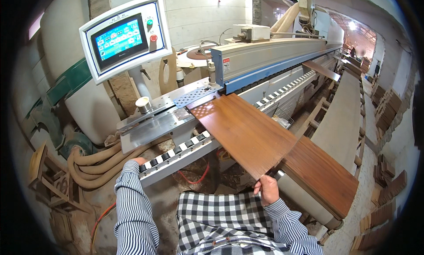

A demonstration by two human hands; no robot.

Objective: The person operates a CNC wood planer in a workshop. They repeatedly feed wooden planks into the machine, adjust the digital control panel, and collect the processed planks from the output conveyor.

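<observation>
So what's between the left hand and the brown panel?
In the head view, the machine's roller conveyor rail runs between the left hand and the brown wood panel.

Reddish-brown wood-grain panel [240, 133], flat, rectangular, lies slantwise on the machine's feed bed, far end left, near end right.

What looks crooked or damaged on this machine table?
Nothing looks damaged. The brown panel lies at an angle across the roller rail, its near corner hanging past the edge, held by the right hand. The left hand rests at the rail. Hoses sag below.
</observation>
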